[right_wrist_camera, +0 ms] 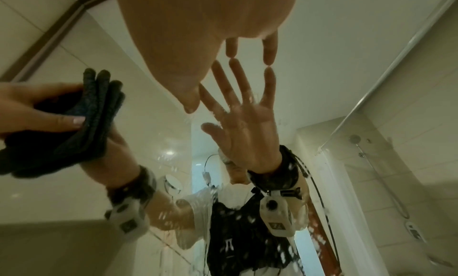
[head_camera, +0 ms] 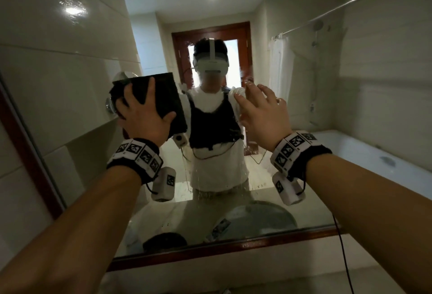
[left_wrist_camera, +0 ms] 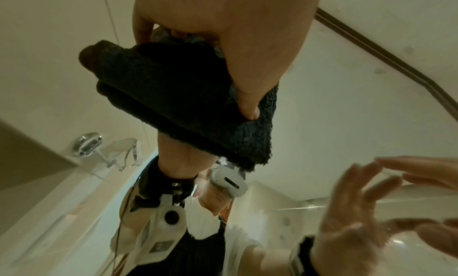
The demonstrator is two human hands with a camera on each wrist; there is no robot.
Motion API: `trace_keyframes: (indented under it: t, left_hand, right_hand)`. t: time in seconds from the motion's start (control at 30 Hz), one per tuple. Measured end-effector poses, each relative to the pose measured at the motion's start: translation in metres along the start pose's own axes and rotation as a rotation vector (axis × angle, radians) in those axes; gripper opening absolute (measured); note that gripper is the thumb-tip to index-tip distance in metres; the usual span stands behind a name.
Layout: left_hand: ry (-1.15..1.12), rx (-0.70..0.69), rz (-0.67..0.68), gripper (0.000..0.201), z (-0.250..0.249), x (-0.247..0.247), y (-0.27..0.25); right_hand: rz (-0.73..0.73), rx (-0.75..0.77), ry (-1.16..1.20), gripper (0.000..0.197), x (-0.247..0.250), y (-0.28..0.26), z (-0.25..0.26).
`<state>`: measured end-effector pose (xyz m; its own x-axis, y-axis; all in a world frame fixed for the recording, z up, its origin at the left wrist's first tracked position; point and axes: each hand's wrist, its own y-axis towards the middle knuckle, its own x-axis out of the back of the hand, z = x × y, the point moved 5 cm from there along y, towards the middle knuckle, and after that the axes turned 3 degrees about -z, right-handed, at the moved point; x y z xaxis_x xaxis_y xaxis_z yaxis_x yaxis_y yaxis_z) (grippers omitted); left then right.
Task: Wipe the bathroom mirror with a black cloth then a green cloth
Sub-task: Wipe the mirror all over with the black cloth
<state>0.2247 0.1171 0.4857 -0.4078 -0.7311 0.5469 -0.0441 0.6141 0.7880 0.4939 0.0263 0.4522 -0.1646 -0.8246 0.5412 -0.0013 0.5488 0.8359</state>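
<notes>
The bathroom mirror (head_camera: 350, 106) has a dark wooden frame (head_camera: 210, 250) and fills the head view. My left hand (head_camera: 142, 116) grips a folded black cloth (head_camera: 163, 97) and holds it flat against the glass at the left. In the left wrist view the thumb lies over the black cloth (left_wrist_camera: 178, 103), with the fingers curled round its far edge. My right hand (head_camera: 259, 111) is spread open, its fingertips (right_wrist_camera: 269, 52) touching the glass to the right of the cloth. No cloth that is clearly green shows in any view.
Water streaks and droplets (right_wrist_camera: 188, 211) cover the lower glass. A round sink (head_camera: 257, 219) and a dark bundle (head_camera: 164, 242) are reflected near the mirror's lower edge. Tiled wall (head_camera: 58, 48) lies to the left. A cable (head_camera: 343, 258) hangs from my right wrist.
</notes>
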Motion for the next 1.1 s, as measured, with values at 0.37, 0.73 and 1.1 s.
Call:
trace_keyframes:
  t: [0.37, 0.73, 1.1]
  left_hand:
    - [-0.095, -0.175, -0.104, 0.078, -0.111, -0.014, -0.009]
    - [-0.036, -0.599, -0.095, 0.088, -0.217, -0.063, -0.075]
    - [-0.255, -0.698, -0.016, 0.074, -0.201, -0.051, -0.063]
  right_hand:
    - [0.065, -0.282, -0.024, 0.092, 0.011, -0.008, -0.081]
    - [0.043, -0.199, 0.045, 0.085, 0.008, -0.016, -0.097]
    - [-0.141, -0.129, 0.542, 0.052, 0.008, -0.029, -0.049]
